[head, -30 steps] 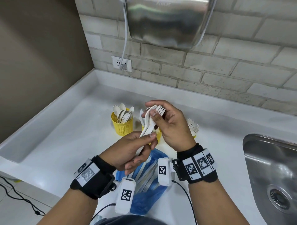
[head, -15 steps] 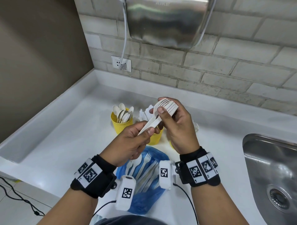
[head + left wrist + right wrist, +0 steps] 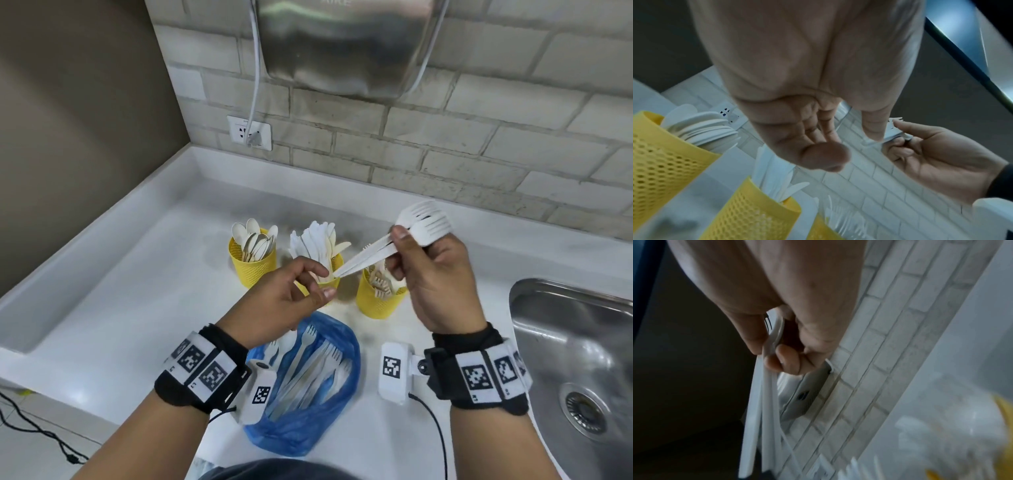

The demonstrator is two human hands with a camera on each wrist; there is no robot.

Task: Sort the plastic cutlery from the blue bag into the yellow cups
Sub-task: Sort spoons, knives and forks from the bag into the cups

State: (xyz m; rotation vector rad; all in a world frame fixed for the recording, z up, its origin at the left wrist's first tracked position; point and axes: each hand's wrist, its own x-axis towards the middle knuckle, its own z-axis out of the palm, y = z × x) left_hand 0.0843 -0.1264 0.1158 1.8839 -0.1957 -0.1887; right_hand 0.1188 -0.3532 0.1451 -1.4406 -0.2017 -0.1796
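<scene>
My right hand (image 3: 407,246) grips a bundle of white plastic forks (image 3: 428,224) by the necks above the right yellow cup (image 3: 376,306), which holds forks. The handles slant down-left toward my left hand (image 3: 322,282). That hand hangs with loosely curled fingers just off the handle tips and holds nothing; the left wrist view shows its empty palm (image 3: 818,138). The middle yellow cup (image 3: 334,284) holds knives, the left yellow cup (image 3: 251,270) spoons. The blue bag (image 3: 308,421) lies open near me with several forks (image 3: 318,363) inside. In the right wrist view my fingers (image 3: 781,360) wrap the fork bundle (image 3: 756,426).
A steel sink (image 3: 575,359) is set into the white counter (image 3: 120,308) at the right. A hand dryer (image 3: 342,44) hangs on the brick wall, its cord running to a wall socket (image 3: 249,132). A raised rim runs along the counter's left side.
My right hand has carried the fork bundle up and to the right, over the right cup. My left hand has let go of the handles and stays below them.
</scene>
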